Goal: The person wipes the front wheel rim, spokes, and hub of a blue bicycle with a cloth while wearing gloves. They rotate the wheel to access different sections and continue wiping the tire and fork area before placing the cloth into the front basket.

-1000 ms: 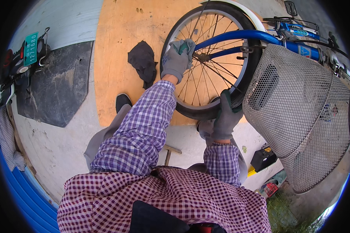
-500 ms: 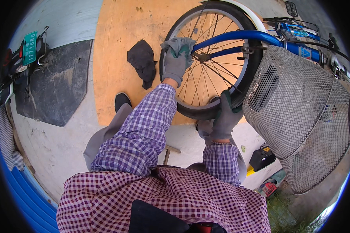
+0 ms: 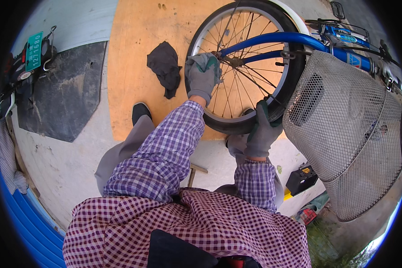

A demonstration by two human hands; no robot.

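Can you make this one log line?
left hand: holding grey rag by wheel; right hand: holding tire; nearby: dark cloth, wire basket

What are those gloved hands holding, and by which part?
The left hand holds a grey cloth by its bunched folds. The right hand grips the bicycle tyre at its lower edge, as pictured.

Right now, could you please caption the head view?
Left hand holds grey cloth at bicycle wheel; right hand grips tyre.

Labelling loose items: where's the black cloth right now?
Head view, upper left of centre: the black cloth lies on the wooden board, just left of the gloved left hand and the bicycle wheel.
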